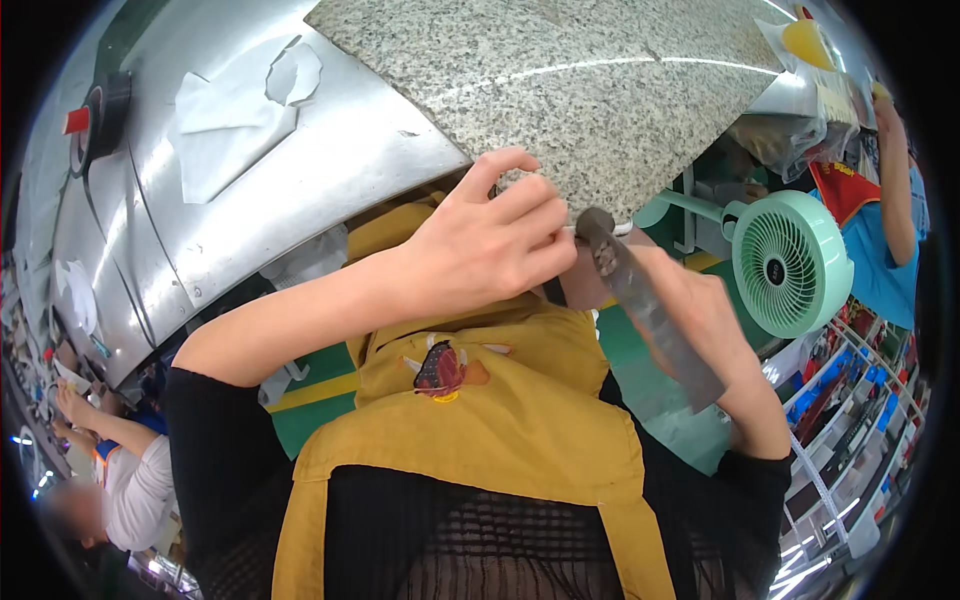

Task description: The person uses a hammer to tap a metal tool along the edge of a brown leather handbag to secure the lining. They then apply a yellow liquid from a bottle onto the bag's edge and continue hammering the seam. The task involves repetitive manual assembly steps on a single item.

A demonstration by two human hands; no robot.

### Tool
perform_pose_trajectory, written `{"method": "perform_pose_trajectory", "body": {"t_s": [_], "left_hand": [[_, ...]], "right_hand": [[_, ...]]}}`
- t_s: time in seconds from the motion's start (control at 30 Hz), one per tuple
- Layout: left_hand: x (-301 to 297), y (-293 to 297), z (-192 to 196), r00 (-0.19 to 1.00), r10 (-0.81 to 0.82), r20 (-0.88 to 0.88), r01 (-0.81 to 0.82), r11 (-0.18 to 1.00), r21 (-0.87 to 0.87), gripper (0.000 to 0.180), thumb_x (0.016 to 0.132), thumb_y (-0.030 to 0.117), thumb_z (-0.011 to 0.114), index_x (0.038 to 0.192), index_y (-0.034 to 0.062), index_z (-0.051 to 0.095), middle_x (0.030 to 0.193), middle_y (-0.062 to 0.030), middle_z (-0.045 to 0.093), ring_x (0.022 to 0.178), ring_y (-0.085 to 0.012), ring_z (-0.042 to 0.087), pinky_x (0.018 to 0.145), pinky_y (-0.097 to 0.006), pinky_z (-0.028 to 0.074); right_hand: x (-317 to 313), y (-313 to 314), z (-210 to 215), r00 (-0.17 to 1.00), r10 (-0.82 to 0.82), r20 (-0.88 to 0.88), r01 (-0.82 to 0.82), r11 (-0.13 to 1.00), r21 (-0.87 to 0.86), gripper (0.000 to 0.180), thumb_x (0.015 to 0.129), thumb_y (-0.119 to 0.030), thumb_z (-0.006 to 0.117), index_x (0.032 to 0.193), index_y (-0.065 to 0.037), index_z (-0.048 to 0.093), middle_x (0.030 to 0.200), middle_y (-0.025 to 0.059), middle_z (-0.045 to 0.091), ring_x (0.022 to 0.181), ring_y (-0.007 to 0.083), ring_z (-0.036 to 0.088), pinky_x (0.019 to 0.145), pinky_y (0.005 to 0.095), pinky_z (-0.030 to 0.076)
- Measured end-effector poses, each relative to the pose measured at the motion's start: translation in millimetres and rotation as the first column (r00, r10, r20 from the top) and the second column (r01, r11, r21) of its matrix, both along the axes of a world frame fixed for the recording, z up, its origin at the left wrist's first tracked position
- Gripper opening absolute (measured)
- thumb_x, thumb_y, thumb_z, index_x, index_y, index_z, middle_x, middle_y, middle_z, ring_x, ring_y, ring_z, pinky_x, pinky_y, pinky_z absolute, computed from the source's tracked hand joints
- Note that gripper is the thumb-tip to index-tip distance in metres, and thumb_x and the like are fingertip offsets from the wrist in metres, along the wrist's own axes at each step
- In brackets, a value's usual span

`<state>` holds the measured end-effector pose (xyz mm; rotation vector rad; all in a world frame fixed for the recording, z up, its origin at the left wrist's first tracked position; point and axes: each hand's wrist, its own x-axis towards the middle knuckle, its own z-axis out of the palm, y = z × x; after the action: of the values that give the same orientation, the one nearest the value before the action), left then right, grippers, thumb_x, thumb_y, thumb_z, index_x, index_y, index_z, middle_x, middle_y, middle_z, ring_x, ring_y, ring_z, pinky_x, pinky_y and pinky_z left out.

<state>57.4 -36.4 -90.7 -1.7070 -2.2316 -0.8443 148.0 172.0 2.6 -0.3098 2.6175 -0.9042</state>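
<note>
My left hand (500, 235) is at the near edge of a speckled granite slab (590, 110), its fingers bent and closed. What they hold, if anything, is hidden. Beside its fingertips is the dark rounded end of a long, flat, grey metal-looking tool (655, 315), which slants down to the right and widens there. My right hand (695, 305) is wrapped round behind this tool, slightly blurred, with its fingers partly covered. Something brownish shows between the two hands, too smeared to name.
A steel tabletop (345, 130) adjoins the slab on the left, with torn white sheeting (225, 130) and a black tape roll (105, 120). A green fan (790, 265) stands at right, near plastic bags (800, 135). Other people (135, 480) work on both sides.
</note>
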Motion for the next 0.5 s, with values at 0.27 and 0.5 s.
{"method": "perform_pose_trajectory", "body": {"t_s": [0.27, 0.5], "left_hand": [[-8.4, -2.9, -4.9, 0.996, -0.022, 0.088, 0.018, 0.999, 0.042, 0.018, 0.063, 0.014, 0.061, 0.082, 0.0124, 0.059, 0.082, 0.0012, 0.052, 0.084, -0.0171, 0.051, 0.088, -0.039, 0.041], [-5.1, -2.1, -4.2, 0.999, -0.051, -0.014, 0.052, 0.998, 0.045, 0.017, 0.063, 0.013, 0.061, 0.081, 0.0121, 0.058, 0.082, 0.0012, 0.052, 0.083, -0.0171, 0.051, 0.086, -0.038, 0.042]], "right_hand": [[-0.2, 3.7, 0.4, 0.995, -0.089, 0.048, 0.095, 0.986, -0.138, 0.030, 0.087, -0.002, 0.052, 0.117, 0.000, 0.051, 0.083, 0.0171, 0.060, 0.070, 0.0341, 0.060, 0.064, 0.0322, 0.048], [2.2, 2.8, -6.3, 0.998, 0.017, 0.054, -0.014, 0.998, -0.056, 0.030, 0.088, -0.005, 0.054, 0.116, 0.003, 0.050, 0.091, 0.0155, 0.060, 0.073, 0.0237, 0.062, 0.067, 0.0285, 0.047]]}}
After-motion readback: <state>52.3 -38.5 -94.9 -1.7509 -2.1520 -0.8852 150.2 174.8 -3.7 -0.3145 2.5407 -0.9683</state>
